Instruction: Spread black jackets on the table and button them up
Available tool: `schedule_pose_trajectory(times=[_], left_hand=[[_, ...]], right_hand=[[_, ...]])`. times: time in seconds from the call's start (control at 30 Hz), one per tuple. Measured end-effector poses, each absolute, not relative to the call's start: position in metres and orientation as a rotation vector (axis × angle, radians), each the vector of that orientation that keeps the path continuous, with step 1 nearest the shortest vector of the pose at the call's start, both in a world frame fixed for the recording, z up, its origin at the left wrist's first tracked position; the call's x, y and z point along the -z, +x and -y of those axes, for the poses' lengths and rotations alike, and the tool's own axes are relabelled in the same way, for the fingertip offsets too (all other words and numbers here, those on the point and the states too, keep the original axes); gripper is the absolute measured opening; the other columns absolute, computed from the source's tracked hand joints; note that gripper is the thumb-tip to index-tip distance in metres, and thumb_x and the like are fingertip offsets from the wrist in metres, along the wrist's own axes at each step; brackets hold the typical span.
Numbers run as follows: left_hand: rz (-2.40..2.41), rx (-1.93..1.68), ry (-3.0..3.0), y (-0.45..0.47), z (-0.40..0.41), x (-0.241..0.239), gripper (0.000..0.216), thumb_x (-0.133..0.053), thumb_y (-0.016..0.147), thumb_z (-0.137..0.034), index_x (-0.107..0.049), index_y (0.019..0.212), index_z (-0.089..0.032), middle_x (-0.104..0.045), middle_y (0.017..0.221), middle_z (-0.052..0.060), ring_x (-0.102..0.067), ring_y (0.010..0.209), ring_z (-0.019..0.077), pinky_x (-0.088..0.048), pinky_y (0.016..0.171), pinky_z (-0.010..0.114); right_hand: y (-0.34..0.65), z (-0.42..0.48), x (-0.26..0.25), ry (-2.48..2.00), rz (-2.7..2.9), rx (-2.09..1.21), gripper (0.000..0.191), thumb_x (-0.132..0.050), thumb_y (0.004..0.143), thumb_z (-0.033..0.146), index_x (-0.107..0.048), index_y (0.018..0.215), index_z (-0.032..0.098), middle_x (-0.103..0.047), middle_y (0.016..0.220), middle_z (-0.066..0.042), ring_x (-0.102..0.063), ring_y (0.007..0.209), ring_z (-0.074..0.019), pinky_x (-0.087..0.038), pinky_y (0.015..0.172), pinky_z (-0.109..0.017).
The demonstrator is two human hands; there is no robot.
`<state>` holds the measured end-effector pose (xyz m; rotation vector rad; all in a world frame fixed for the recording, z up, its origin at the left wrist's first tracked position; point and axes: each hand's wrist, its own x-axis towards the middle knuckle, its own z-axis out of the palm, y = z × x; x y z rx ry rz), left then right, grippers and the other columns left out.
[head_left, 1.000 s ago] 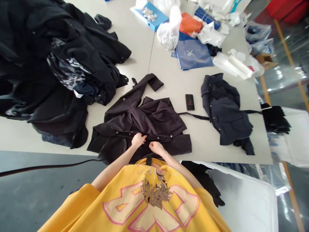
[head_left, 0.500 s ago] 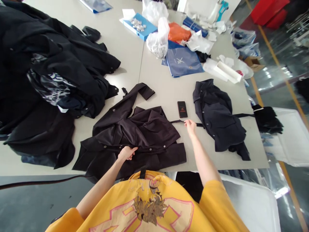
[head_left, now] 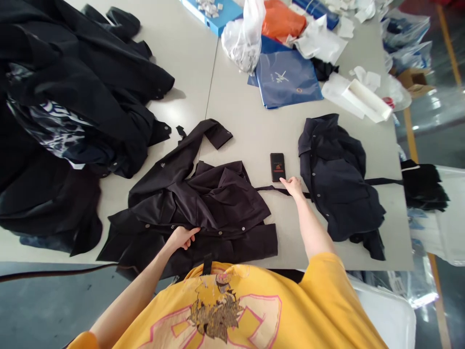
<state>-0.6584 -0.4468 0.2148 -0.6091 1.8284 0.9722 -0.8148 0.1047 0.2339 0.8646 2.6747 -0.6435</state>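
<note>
My left hand (head_left: 182, 237) lies flat on the front of a black button-front jacket (head_left: 218, 203), near its row of snaps, with the fingers apart. The jacket is spread rumpled on the pale table, one sleeve reaching up and away. My right hand (head_left: 292, 187) rests on a thin black strap (head_left: 271, 190) running from that jacket towards a navy shirt-like jacket (head_left: 337, 189). I cannot see the strap pinched between its fingers. A black smartphone (head_left: 277, 167) lies just beyond my right fingertips.
A large heap of black garments (head_left: 72, 97) fills the table's left side. Towards the far end lie a blue bag (head_left: 286, 77), a white plastic bag (head_left: 243, 41) and an orange package (head_left: 281, 19). A black garment (head_left: 423, 186) hangs over the right table edge.
My right hand has moved away from the jacket front, out to the right onto the strap. My left hand stays on the jacket, shifted slightly left. The view has swung with my head.
</note>
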Motion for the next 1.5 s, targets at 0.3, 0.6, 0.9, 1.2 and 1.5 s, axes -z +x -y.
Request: schedule_pose_trajectory(times=[0.3, 0.6, 0.9, 1.2, 1.5], left_hand=[[-1.774, -0.952, -0.623, -0.666, 0.446, -0.222, 0.065, -0.072, 0.066, -0.077, -0.068, 0.053, -0.014, -0.062, 0.046, 0.009, -0.051, 0.033, 0.0147, -0.041, 0.039, 0.025], [-1.770, -0.951, -0.601, -0.666, 0.447, -0.223, 0.067, -0.069, 0.066, -0.080, -0.069, 0.056, -0.014, -0.063, 0.047, 0.008, -0.051, 0.034, 0.0149, -0.041, 0.041, 0.026], [-1.785, -0.923, -0.581, -0.666, 0.448, -0.222, 0.071, -0.066, 0.064, -0.084, -0.068, 0.058, -0.013, -0.063, 0.048, 0.009, -0.051, 0.035, 0.0156, -0.044, 0.045, 0.029], [-1.802, -0.935, -0.575, -0.665, 0.446, -0.224, 0.072, -0.065, 0.063, -0.084, -0.068, 0.058, -0.013, -0.063, 0.048, 0.009, -0.050, 0.034, 0.0154, -0.042, 0.044, 0.029], [-1.836, -0.880, -0.545, -0.663, 0.448, -0.219, 0.070, -0.062, 0.067, -0.083, -0.068, 0.058, -0.014, -0.059, 0.043, 0.007, -0.050, 0.033, 0.0163, -0.042, 0.045, 0.029]], right_hand=[[-0.818, -0.105, -0.224, 0.936, -2.678, 0.585, 0.050, -0.072, 0.074, 0.067, -0.053, 0.083, 0.021, -0.061, 0.113, -0.017, -0.051, 0.120, -0.0325, -0.037, 0.108, -0.049], [-0.827, -0.119, -0.218, 0.756, -2.811, 0.764, 0.041, -0.066, 0.079, 0.054, -0.058, 0.101, 0.021, -0.063, 0.104, -0.012, -0.055, 0.112, -0.0286, -0.043, 0.104, -0.043], [-0.829, -0.117, -0.208, 0.600, -2.800, 0.736, 0.054, -0.072, 0.073, 0.060, -0.053, 0.108, 0.024, -0.061, 0.108, -0.011, -0.054, 0.112, -0.0313, -0.044, 0.102, -0.047], [-0.828, -0.115, -0.213, 0.628, -2.761, 0.725, 0.061, -0.075, 0.069, 0.062, -0.052, 0.111, 0.024, -0.058, 0.115, -0.013, -0.055, 0.113, -0.0318, -0.045, 0.102, -0.047], [-0.829, -0.116, -0.209, 0.623, -2.777, 0.740, 0.061, -0.076, 0.068, 0.062, -0.050, 0.109, 0.024, -0.057, 0.115, -0.012, -0.055, 0.115, -0.0323, -0.044, 0.103, -0.048]])
